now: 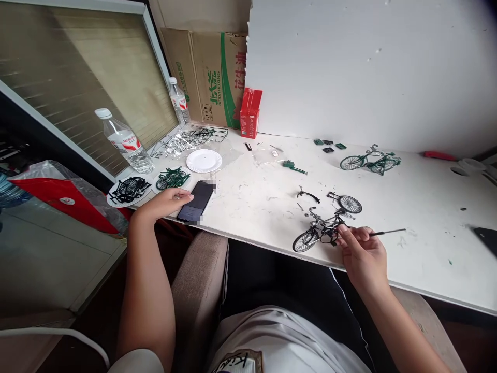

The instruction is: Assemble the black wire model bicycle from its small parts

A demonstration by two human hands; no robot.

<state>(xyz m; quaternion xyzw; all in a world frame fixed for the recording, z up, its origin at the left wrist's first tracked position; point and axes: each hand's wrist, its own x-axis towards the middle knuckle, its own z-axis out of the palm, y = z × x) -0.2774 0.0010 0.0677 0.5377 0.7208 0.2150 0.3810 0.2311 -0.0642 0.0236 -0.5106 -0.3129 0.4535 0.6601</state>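
Note:
My right hand [363,254] pinches the rear of a black model bicycle [320,230] just above the table's front edge. Its rear wheel is not seen on the frame. A thin dark rod like a screwdriver [388,232] sticks out rightward from the same hand. My left hand [169,202] has its fingers stretched onto the left side of a smartphone [196,202], which lies near the table edge. Behind the bicycle are a loose wheel [350,204] with a black frame piece and a curved black part [309,195]. Small bits lie beside the handlebar.
A finished-looking green model bicycle [370,160] stands at the back right. Plates with black parts [132,190] and green parts [171,178] sit at left, beside a white plate [204,160]. Water bottles [130,147], a red box [250,114] and a carton [209,77] stand behind.

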